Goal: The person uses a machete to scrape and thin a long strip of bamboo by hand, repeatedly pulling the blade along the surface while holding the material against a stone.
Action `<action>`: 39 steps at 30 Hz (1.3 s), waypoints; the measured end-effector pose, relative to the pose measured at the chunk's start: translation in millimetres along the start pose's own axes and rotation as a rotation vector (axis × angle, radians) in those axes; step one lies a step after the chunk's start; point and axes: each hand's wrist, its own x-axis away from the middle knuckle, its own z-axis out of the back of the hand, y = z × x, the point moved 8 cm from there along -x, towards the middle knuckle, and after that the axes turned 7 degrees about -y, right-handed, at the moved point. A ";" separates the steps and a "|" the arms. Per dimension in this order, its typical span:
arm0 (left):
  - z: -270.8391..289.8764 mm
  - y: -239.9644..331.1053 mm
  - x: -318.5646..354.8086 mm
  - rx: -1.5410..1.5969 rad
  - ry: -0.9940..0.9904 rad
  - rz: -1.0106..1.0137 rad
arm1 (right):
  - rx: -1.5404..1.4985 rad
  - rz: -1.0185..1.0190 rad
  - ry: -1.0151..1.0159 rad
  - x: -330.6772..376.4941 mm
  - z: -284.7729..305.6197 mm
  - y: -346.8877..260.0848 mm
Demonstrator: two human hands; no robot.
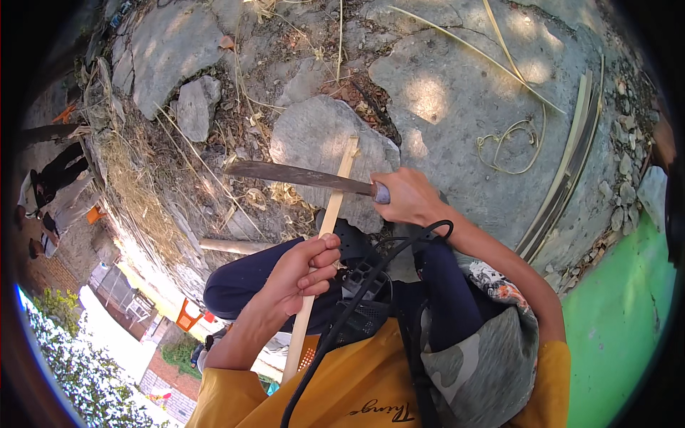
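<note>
Head view, knife [300, 175], strip [332, 212], lettered shirt [372, 378]

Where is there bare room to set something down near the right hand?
Best is the concrete slab right of the right hand, bordered by the curled strip above and long strips beyond. The upper-left slab, above the loose stone, looks mostly bare. Crowded: between the knife and left knee, with shavings and a stick.

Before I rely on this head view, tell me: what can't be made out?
In the head view:
Knife handle: mostly hidden by the right hand.
Pale strip, gripped stretch: hidden by the left hand.
Strip's lower end: lost at the yellow shirt.
Whether the blade touches the strip: blade covers the crossing.
Left-rim people: too small and dim for detail.
</note>
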 end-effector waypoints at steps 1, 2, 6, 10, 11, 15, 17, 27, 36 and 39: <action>0.0 -1.3 1.1 -0.015 0.008 -0.001 | 0.002 0.044 0.002 3.0 -0.6 -1.6; -0.1 -4.9 2.2 -0.012 0.008 0.002 | 0.001 0.041 -0.001 -1.8 -1.5 3.3; -4.8 2.3 -0.7 -0.015 -0.008 -0.023 | -0.020 -0.108 0.094 -19.1 15.0 24.3; 1.1 0.3 -0.8 -0.052 0.024 -0.007 | -0.014 0.044 0.010 12.5 -0.8 -1.4; 1.5 -1.7 0.5 -0.043 0.021 -0.002 | -0.017 0.048 0.005 11.8 -0.5 1.2; -1.0 -2.3 -3.0 0.001 -0.039 -0.026 | 0.022 -0.026 0.151 -3.1 21.4 35.1; -4.1 2.2 -0.9 -0.028 -0.020 -0.018 | 0.143 -0.128 0.099 -11.6 27.1 45.5; 0.3 0.8 -2.8 -0.042 -0.033 -0.029 | 0.077 -0.171 0.139 -12.3 29.0 57.2; 5.1 -1.2 -4.0 -0.050 -0.058 -0.046 | 0.160 -0.146 0.092 -4.0 33.6 43.3; -1.1 2.8 1.4 -0.040 -0.042 -0.023 | 0.180 -0.178 0.060 -12.6 35.5 45.9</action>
